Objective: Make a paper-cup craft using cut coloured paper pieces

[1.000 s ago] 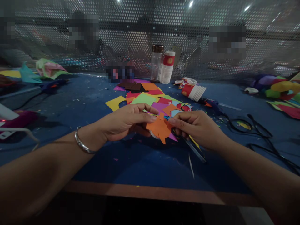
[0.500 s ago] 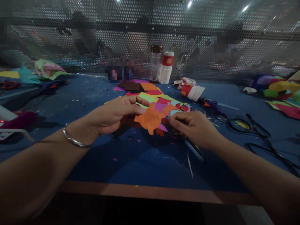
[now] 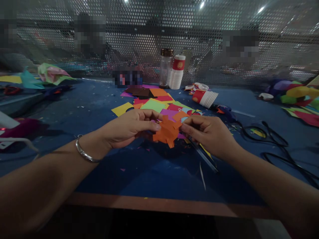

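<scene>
An orange paper cutout (image 3: 168, 131), roundish with short tabs sticking out around its rim, is held up just above the blue table. My left hand (image 3: 133, 127) grips its left edge between thumb and fingers. At the opposite side, my right hand (image 3: 208, 134) is closed in a pinch on a tab at the right edge; the fingertips partly hide what lies between them. Behind the cutout lies a pile of coloured paper, with a light green sheet (image 3: 153, 105) and a yellow sheet (image 3: 121, 109). A clear stick (image 3: 204, 158) lies beneath my right hand.
A glass bottle (image 3: 166, 68) and a stack of paper cups (image 3: 177, 73) stand at the back. Another cup stack (image 3: 204, 98) lies tipped near a glue gun (image 3: 225, 111), whose black cable (image 3: 271, 141) loops at right. A perforated metal screen (image 3: 139, 43) rises behind.
The orange cutout has moved a little right and down with my left hand. My right fingers, earlier pinching a small orange piece beside it, now meet the cutout's right edge.
</scene>
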The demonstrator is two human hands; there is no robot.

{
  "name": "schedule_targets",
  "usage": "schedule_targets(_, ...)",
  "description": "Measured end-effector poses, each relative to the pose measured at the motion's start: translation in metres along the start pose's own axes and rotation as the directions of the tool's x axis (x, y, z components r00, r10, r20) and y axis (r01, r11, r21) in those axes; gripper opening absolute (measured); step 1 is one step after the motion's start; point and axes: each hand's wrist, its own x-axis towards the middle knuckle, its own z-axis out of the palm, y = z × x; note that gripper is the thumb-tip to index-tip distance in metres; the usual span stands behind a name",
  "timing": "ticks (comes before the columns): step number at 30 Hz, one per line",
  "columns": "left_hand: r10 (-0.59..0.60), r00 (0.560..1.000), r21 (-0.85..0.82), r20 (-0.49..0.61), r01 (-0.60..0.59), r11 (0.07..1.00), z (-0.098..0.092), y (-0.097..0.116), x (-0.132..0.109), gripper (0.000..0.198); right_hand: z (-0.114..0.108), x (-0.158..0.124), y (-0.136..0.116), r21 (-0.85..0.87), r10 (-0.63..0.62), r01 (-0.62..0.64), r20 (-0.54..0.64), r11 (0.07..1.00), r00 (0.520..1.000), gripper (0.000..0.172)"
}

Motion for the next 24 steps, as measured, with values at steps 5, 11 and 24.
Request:
schedule_targets(5,-0.004,1.0,0.015,-0.027,0.004,1.0,0.003,0.001,0.0,0.023,0.0,0.0,-0.005,0.052,0.012,-0.011,-0.016,0.999,1.0,0.035)
schedule_targets(11,-0.004,0.999,0.037,-0.039,0.005,0.999,0.008,0.0,-0.001,0.022,0.0,0.001,-0.008,0.091,0.015,-0.017,0.033,0.996,0.999,0.052)
schedule_targets(24,0.038,0.998,0.04,0.046,-0.04,0.998,0.016,-0.004,0.0,0.009,0.003,0.001,-0.009,0.046,-0.008,0.005,0.063,0.999,0.998,0.044)
